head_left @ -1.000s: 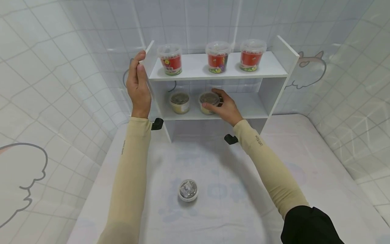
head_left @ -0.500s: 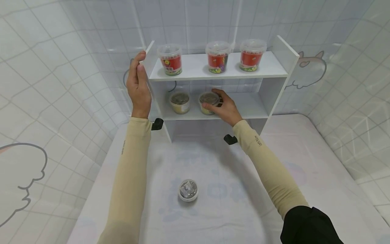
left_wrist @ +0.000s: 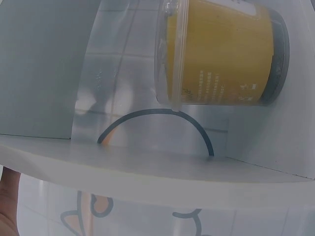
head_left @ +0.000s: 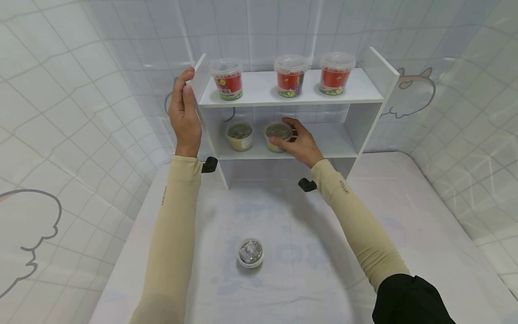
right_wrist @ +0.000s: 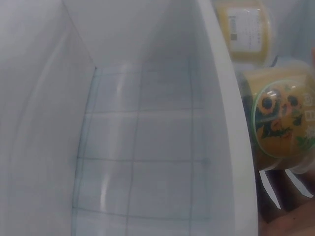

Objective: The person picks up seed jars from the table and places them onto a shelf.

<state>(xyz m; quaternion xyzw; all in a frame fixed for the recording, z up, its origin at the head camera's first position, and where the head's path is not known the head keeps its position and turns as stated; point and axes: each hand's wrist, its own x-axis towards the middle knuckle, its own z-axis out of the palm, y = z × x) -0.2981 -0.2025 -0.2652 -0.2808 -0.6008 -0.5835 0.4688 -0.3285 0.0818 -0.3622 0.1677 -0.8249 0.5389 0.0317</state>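
Observation:
My right hand (head_left: 302, 145) grips a lidded plastic cup (head_left: 276, 131) on the middle shelf of a white shelf unit (head_left: 336, 135), thumb in front and fingers round the right side. In the right wrist view, this cup (right_wrist: 278, 115) shows a yellow label with sunflowers. To its left stands a second yellow-labelled cup (head_left: 238, 137), which fills the upper part of the left wrist view, its yellow side (left_wrist: 221, 54) lying sideways there. My left hand (head_left: 185, 121) rests upright with straight fingers against the outside of the unit's left side panel.
Three red-labelled plastic cups with clear lids, the left one (head_left: 227, 80), the middle one (head_left: 289, 77) and the right one (head_left: 335, 75), stand on the top shelf. Another lidded cup (head_left: 250, 253) stands on the white-covered table (head_left: 291, 288) between my arms. Tile-patterned sheeting (head_left: 93, 90) surrounds the table.

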